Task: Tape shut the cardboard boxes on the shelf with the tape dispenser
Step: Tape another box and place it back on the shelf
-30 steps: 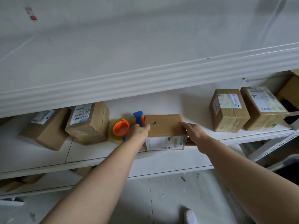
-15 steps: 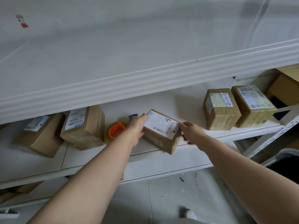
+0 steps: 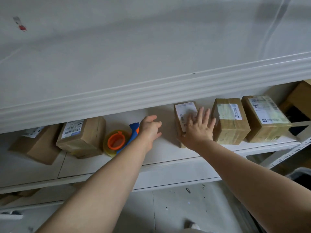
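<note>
While right hand [image 3: 198, 130] presses flat on labelled box [image 3: 184, 108], left hand [image 3: 150, 127] hovers loosely curled, empty.

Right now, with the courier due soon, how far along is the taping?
Done: the fourth box and fifth box from left show glossy tape. In hand: the right hand presses flat on the third box; the left hand hovers open by the tape dispenser. Left: seemingly the first box and second box, tape unclear.

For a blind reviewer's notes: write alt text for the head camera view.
The right hand presses flat on a labelled cardboard box on a white shelf, next to a taped box. The left hand hovers empty beside the orange-and-blue tape dispenser, with another box further left.
</note>
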